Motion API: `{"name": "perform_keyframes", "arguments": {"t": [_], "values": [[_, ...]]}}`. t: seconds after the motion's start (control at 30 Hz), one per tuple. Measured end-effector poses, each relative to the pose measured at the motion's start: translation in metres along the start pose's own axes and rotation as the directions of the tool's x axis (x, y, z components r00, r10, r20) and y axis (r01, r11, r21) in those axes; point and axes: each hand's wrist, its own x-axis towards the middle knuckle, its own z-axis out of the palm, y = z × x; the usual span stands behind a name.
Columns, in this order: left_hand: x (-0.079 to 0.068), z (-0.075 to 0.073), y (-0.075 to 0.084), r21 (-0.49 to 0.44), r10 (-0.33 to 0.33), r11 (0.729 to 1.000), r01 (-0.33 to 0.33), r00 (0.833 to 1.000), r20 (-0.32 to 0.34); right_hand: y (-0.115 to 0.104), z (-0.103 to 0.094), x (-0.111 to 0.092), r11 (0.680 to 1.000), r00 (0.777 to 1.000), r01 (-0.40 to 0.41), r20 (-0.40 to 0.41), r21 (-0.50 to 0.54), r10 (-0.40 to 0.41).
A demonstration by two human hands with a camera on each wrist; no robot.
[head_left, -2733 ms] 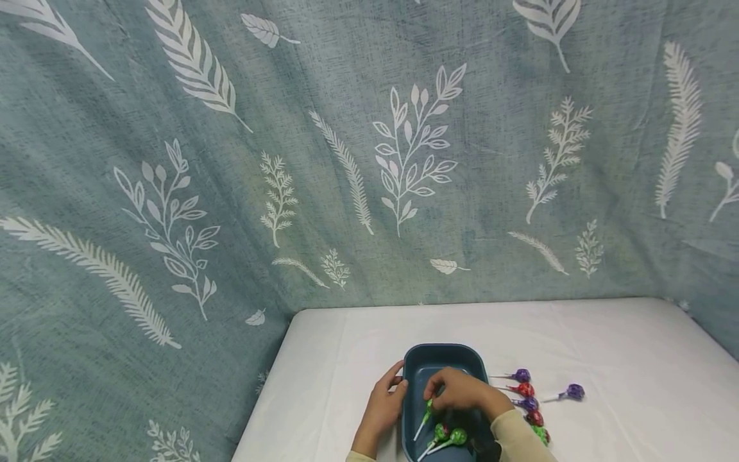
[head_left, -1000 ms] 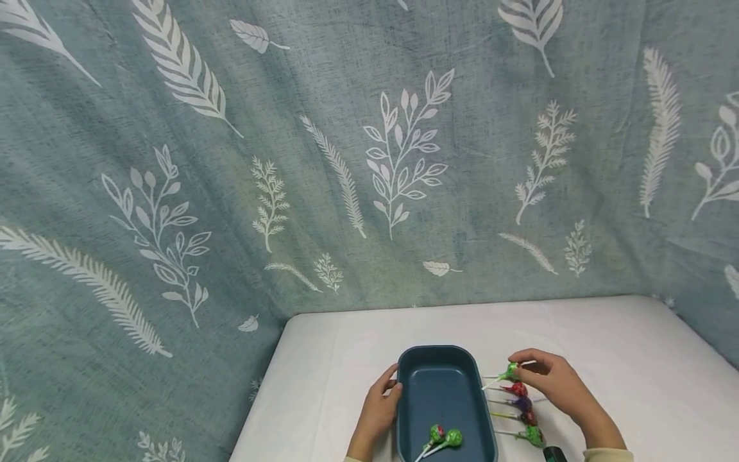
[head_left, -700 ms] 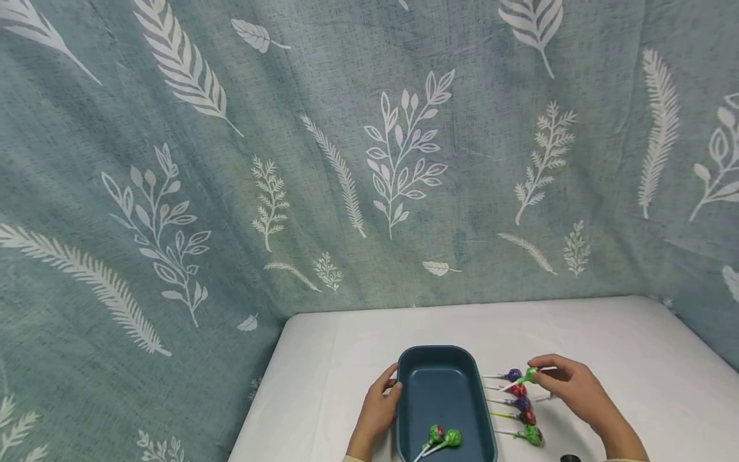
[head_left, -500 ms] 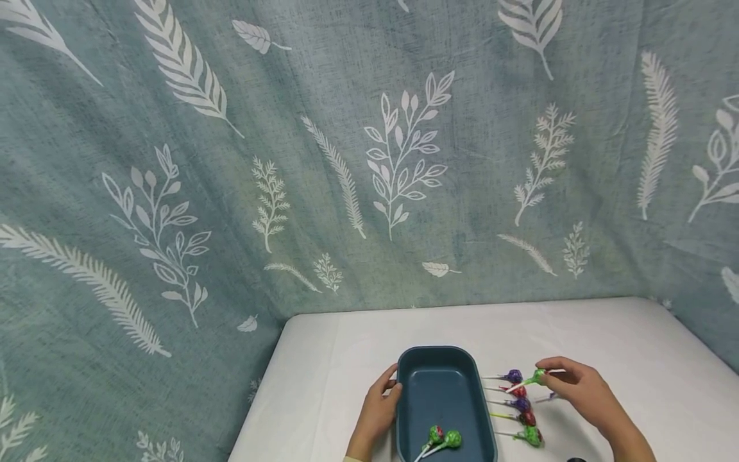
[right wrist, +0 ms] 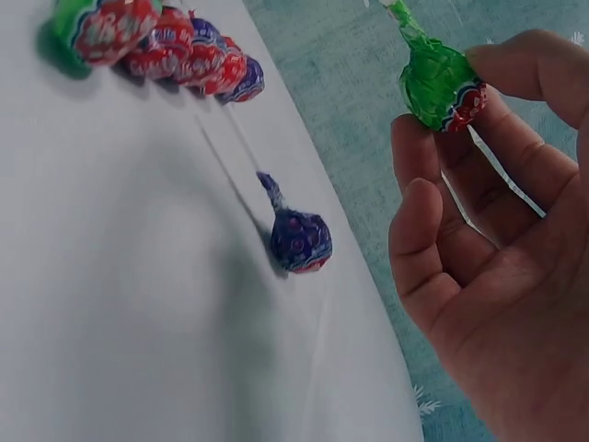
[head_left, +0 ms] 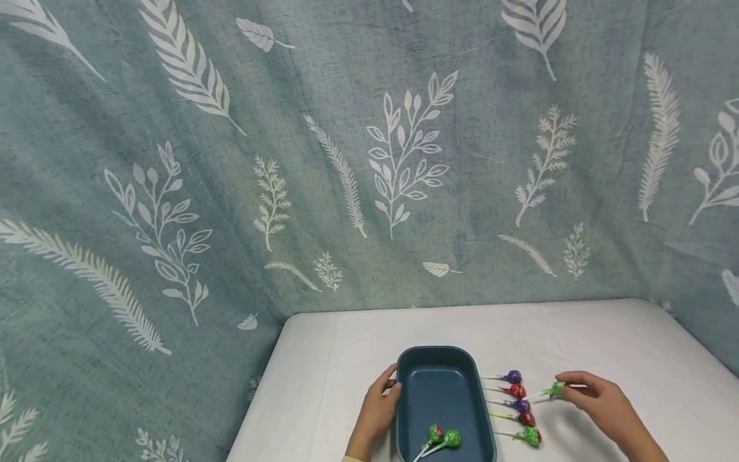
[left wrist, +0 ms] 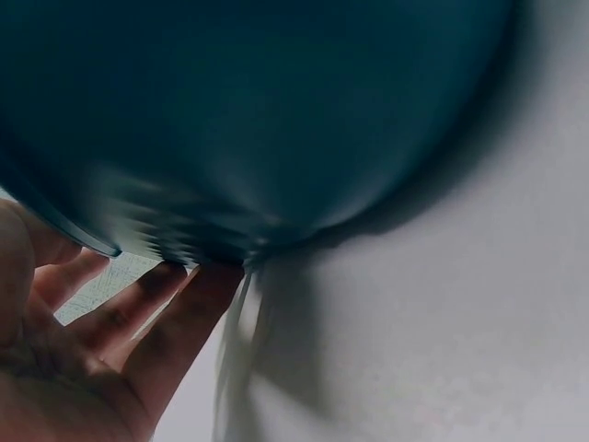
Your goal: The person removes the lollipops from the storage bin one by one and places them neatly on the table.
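Observation:
In the head view, my left hand rests against the left side of a dark blue tray. Its fingers touch the tray's outer wall in the left wrist view. My right hand pinches a green-wrapped lollipop by its candy head, with the stick pointing left. Beneath that hand a purple lollipop lies alone on the white table, mostly covered in the head view. Two green-and-red lollipops, one of them this green one, lie at the tray's near end.
Right of the tray, several lollipops lie in a column with sticks toward it: a purple one farthest, then a red one, others, and a green one nearest. A leaf-patterned curtain hangs behind the white table.
My right hand has lifted the green lollipop out of the tray and carried it rightward, past the column, to beside the lone purple lollipop. My left hand has stayed at the tray.

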Motion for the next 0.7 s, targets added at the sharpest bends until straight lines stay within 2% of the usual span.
{"name": "perform_keyframes", "arguments": {"t": [0.33, 0.7], "values": [[0.0, 0.0, -0.001, -0.002, 0.003, 1.0, -0.003, 1.0, 0.004, 0.029, -0.001, 0.0, 0.998, 0.998, -0.053, -0.023, 0.025, 0.053], [0.0, 0.0, 0.0, 0.006, 0.007, 1.0, -0.007, 1.0, 0.004, 0.049, 0.006, 0.002, 0.995, 0.994, -0.082, -0.074, -0.053, 0.078]]}}
